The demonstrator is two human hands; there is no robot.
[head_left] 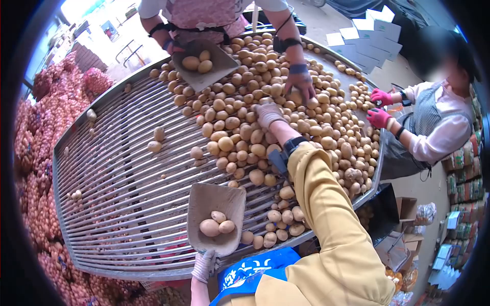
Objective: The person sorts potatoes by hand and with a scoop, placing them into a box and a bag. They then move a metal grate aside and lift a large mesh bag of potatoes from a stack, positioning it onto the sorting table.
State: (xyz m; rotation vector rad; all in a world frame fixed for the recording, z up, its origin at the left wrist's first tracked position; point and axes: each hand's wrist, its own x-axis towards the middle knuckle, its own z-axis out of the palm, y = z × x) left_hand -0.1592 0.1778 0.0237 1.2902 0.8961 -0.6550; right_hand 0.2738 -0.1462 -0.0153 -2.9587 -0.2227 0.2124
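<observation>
The left hand, in a striped glove, is curled around the handle of a scoop at the near edge of the rack. Three potatoes lie in the scoop. The right hand, also gloved, reaches across to the pile, palm down on it; its fingertips are hard to make out, so I cannot tell whether they have closed on a potato. The pile covers the middle and right of the rack, while only a few strays sit on the bare bars to the left.

Opposite, a co-worker holds a second scoop, also with three potatoes in it, and has the other hand on the pile. At the right, another person's pink gloves are at the pile's edge. Net sacks are heaped beyond the rack's left end.
</observation>
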